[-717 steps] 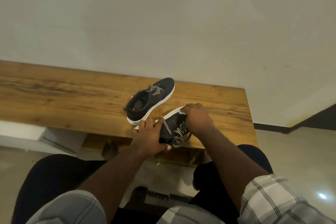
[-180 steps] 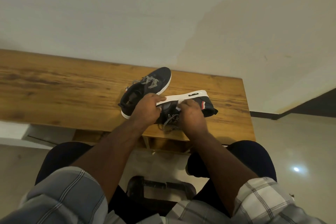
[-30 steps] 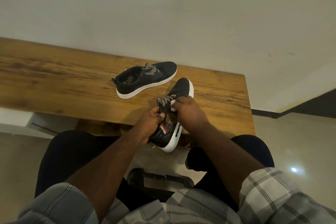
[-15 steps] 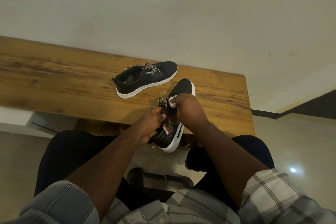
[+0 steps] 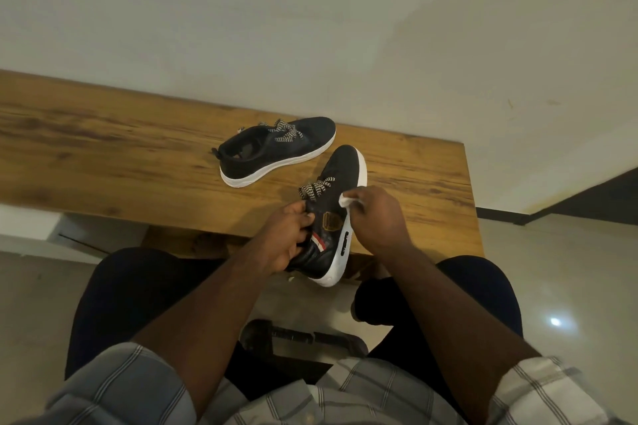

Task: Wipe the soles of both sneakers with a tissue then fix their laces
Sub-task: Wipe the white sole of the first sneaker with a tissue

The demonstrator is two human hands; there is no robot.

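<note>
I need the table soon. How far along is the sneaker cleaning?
Looks done: the far sneaker stands upright on the table, untouched, though its laces look loose. In hand: the left hand grips the near sneaker, its heel off the table edge, while the right hand holds the tissue at its white sole. Left: fixing the laces, and probably the other pair.

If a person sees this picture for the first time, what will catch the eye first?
First, the two hands at the wooden bench's near edge: the left hand grips a black sneaker with a white sole, and the right hand holds a white tissue beside it. Next, the second sneaker, standing alone on the bench just behind.
</note>
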